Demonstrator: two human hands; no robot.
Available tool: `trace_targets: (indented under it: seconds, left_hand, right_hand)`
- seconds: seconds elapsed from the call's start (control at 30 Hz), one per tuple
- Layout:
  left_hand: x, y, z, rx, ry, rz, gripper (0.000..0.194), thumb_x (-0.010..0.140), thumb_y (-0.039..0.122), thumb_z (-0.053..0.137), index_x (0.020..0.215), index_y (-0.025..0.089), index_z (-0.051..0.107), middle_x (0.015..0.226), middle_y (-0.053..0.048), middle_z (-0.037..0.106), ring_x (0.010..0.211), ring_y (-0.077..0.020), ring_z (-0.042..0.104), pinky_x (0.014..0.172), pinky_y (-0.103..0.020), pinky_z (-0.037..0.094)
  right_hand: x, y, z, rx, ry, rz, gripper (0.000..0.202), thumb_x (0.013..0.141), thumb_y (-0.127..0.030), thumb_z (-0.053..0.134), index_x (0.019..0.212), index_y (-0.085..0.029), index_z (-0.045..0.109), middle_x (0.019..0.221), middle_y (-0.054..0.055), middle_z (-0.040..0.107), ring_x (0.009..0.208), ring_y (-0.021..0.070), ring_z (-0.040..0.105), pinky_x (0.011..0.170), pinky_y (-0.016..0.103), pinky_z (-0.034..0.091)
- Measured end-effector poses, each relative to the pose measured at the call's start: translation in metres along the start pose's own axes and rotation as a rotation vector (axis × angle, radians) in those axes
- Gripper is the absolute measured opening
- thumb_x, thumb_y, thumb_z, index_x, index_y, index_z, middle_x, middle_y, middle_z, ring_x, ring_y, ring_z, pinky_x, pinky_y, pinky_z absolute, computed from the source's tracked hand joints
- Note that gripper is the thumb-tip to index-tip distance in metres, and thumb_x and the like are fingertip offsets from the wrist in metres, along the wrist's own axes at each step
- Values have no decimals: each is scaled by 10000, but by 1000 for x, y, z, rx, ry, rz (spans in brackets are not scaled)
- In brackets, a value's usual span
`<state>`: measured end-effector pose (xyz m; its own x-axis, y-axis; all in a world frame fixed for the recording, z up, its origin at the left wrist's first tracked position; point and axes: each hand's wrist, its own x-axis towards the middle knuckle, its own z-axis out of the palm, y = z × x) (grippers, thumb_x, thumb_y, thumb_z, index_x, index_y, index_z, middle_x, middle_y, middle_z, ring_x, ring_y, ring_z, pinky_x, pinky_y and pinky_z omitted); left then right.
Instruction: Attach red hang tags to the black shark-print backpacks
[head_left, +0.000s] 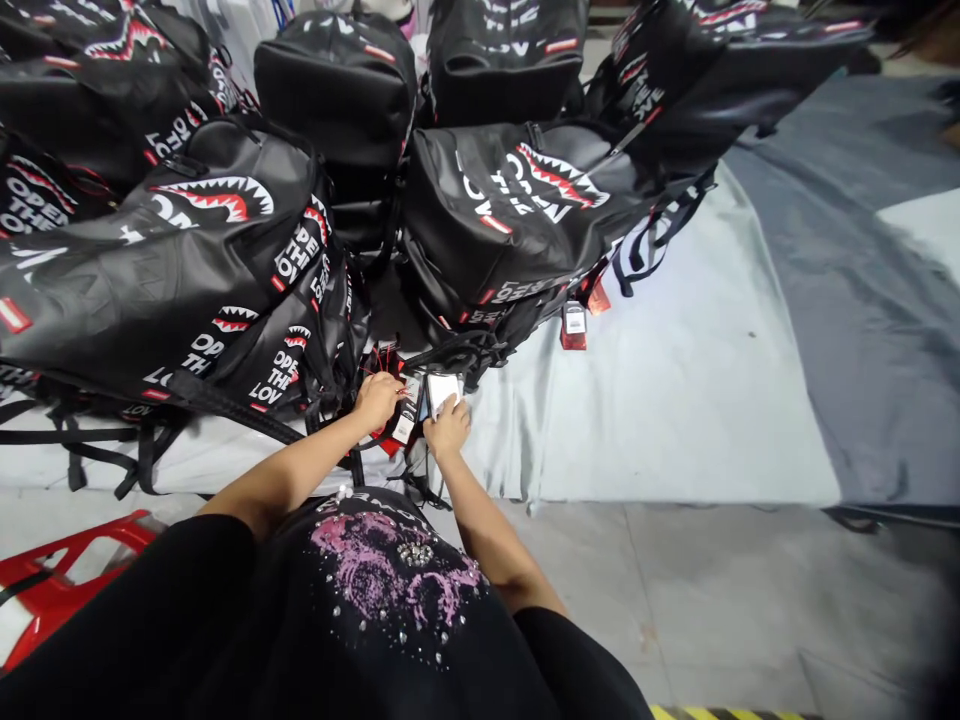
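My left hand (378,402) is closed at the edge of a cluster of hang tags (406,422) with red strings, beside the straps of the black backpacks. Close by on its right, my right hand (448,432) grips a small white card (444,388), thumb on top. Exactly what sits between the left fingertips is too small to make out, but they pinch by the tags. A black backpack (517,200) with white lettering and a shark-mouth print lies just beyond both hands. Another printed black backpack (255,210) lies to the left.
More black backpacks (337,90) stand behind. A red tag with a white label (574,325) hangs off the right-hand pile. White sheeting (660,400) covers the table, with grey cloth (885,330) farther right. A red plastic stool (67,570) stands low at the left.
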<state>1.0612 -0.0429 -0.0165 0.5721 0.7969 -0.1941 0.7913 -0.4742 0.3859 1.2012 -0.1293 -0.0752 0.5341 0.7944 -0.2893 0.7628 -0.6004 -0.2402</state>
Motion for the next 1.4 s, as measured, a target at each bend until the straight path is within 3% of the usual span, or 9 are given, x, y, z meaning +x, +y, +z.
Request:
trace_targets:
  seconds: [0.1, 0.23, 0.4, 0.6, 0.93, 1.03, 1.17, 1.27, 1.4]
  left_hand:
    - [-5, -6, -8, -81, 19, -48, 212, 929, 267, 514, 996, 168, 689, 1124, -52, 634, 1168, -194, 486, 1033, -340, 318]
    - [-3, -13, -7, -158, 31, -80, 236, 936, 308, 524, 1026, 165, 688, 1151, -47, 633, 1174, -176, 495, 1037, -328, 312]
    - [-2, -22, -5, -205, -1, -22, 193, 921, 240, 528, 1015, 183, 688, 1142, -9, 649, 1220, -166, 467, 1060, -333, 278]
    - [-2, -25, -3, -228, -34, 7, 213, 903, 186, 504, 1003, 179, 691, 1139, -18, 649, 1216, -184, 470, 1051, -367, 280]
    - [0, -16, 16, -205, 3, -30, 243, 914, 235, 489, 1021, 167, 696, 1162, -48, 640, 1210, -204, 491, 1030, -369, 327]
    - [3, 0, 17, -206, 61, -77, 237, 907, 231, 491, 973, 154, 705, 1105, -56, 659, 1159, -223, 524, 988, -388, 365]
    - [8, 26, 22, -221, 139, -124, 253, 922, 242, 467, 924, 159, 706, 1077, -54, 662, 1099, -214, 554, 962, -367, 400]
    - [16, 45, 25, -230, 200, -188, 249, 924, 265, 480, 951, 152, 701, 1074, -65, 659, 1085, -214, 561, 977, -355, 407]
    - [24, 63, 25, -253, 267, -250, 219, 921, 257, 503, 949, 153, 693, 1040, -50, 667, 1061, -194, 573, 971, -319, 426]
  right_hand:
    - [-1, -1, 8, -13, 28, 26, 832, 830, -414, 581, 1516, -82, 248, 1485, 202, 251, 1228, 346, 375, 1014, 435, 320]
    - [3, -9, 10, -5, 18, 91, 791, 846, -367, 566, 1523, -113, 245, 1459, 188, 310, 1191, 327, 416, 989, 417, 346]
    - [7, -26, 13, -45, 2, 169, 976, 801, -573, 598, 1546, -108, 170, 1507, 237, 184, 1304, 381, 281, 1039, 506, 267]
    - [-4, -17, 16, -113, 22, 138, 896, 788, -368, 607, 1548, -173, 175, 1342, 204, 381, 1109, 314, 443, 904, 409, 369]
    - [1, 7, 2, -157, -84, 42, 954, 807, -432, 641, 1559, -170, 115, 1186, 184, 453, 1037, 301, 482, 834, 373, 411]
    - [1, 42, -12, -187, -81, -79, 890, 799, -366, 635, 1548, -186, 189, 1198, 171, 460, 1048, 294, 459, 860, 375, 401]
    - [1, 120, -28, -228, -22, -175, 761, 836, -316, 575, 1524, -187, 276, 1271, 177, 435, 1078, 296, 433, 916, 398, 368]
    - [14, 188, -40, -196, -17, -92, 782, 838, -338, 578, 1526, -149, 257, 1240, 195, 451, 1084, 312, 449, 902, 402, 380]
    - [64, 269, -62, -135, 43, 127, 874, 808, -400, 602, 1521, -77, 214, 1148, 220, 495, 1006, 333, 510, 848, 417, 409]
